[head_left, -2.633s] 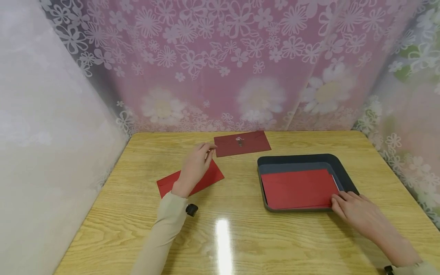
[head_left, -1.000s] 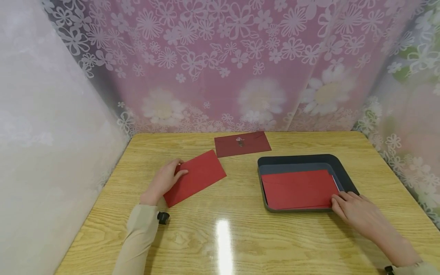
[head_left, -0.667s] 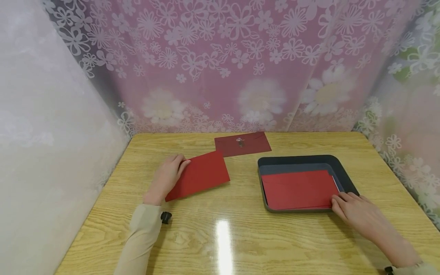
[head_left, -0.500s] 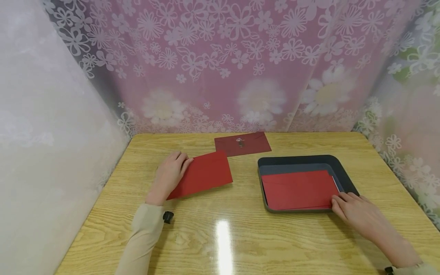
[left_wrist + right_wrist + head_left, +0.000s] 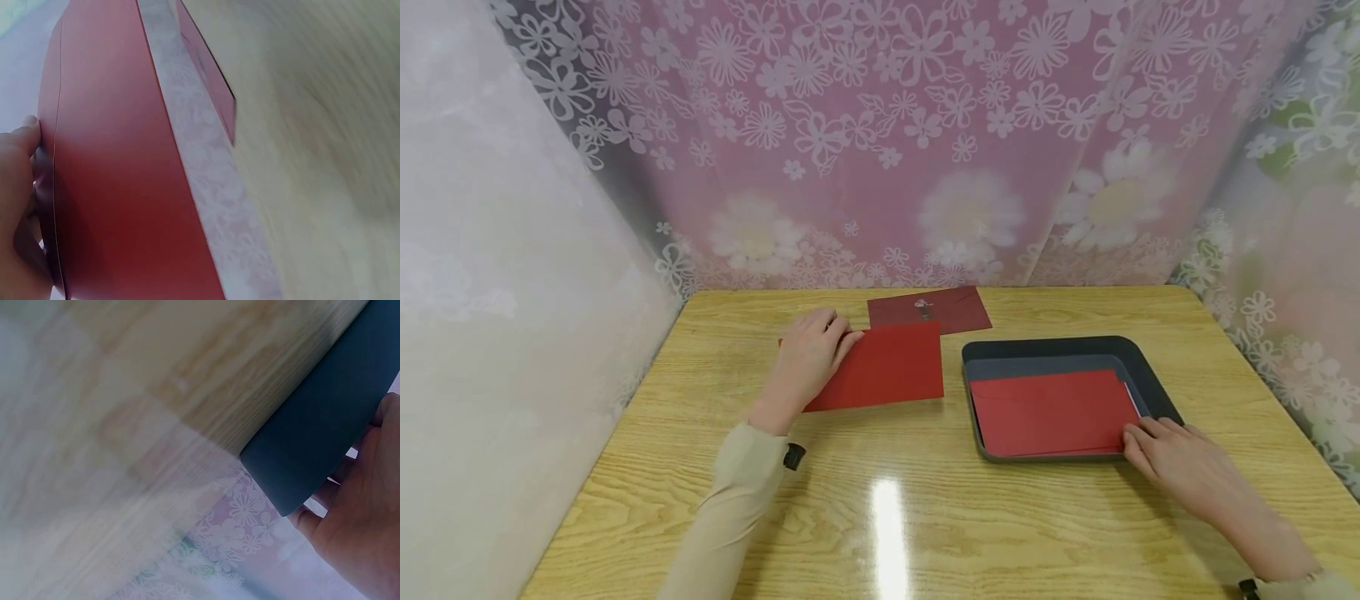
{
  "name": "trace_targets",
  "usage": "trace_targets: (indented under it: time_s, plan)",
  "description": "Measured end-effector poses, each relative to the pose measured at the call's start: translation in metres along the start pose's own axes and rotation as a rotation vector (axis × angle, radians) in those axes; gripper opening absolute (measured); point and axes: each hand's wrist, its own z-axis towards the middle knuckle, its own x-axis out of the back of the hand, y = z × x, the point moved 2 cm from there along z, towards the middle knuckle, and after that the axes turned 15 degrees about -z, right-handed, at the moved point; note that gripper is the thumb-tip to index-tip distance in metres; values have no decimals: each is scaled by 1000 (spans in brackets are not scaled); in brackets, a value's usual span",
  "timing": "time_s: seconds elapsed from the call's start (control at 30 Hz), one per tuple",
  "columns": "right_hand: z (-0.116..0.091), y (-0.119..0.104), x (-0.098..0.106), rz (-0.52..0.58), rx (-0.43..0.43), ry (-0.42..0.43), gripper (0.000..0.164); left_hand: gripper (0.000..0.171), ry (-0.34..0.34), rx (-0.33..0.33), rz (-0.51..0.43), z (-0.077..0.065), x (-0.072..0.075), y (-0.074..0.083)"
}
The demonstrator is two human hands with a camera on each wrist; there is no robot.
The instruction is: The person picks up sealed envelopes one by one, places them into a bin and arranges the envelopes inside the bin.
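Note:
My left hand (image 5: 805, 358) pinches a red envelope (image 5: 887, 367) by its upper left edge and holds it raised over the table, with a shadow beneath. In the left wrist view the envelope (image 5: 119, 156) fills the left half, the thumb on its near face and other fingers partly hidden behind. My right hand (image 5: 1180, 458) grips the front right corner of a dark grey tray (image 5: 1045, 346), fingers curled over the rim. The tray wall (image 5: 312, 412) shows close up in the right wrist view. Red envelopes (image 5: 1052, 412) lie stacked in the tray, with a white edge showing at their right.
A darker red envelope (image 5: 962, 308) with a small printed or sealed figure lies at the table's back edge, partly overlapped by the held one. The wooden table (image 5: 962, 533) meets a pink flowered curtain (image 5: 865, 125) behind and pale curtains (image 5: 512, 292) at the sides.
The left hand drew back from the dark envelope, took the red envelope off the table, and carries it right and away from me. The right hand and tray have stayed put.

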Motion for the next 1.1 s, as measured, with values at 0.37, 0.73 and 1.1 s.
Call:
trace_targets:
  time_s: [0.37,0.73,1.1]
  plan:
    - [-1,0,1,40,-44,-22,23,26,-30,-80,-35,43,-23,40]
    - [0,0,1,24,-25,-3,21,19,-55,-95,-195,81,-54,94]
    - [-2,-1,-1,-13,9,63,20,32,-158,-61,-315,101,-94,130]
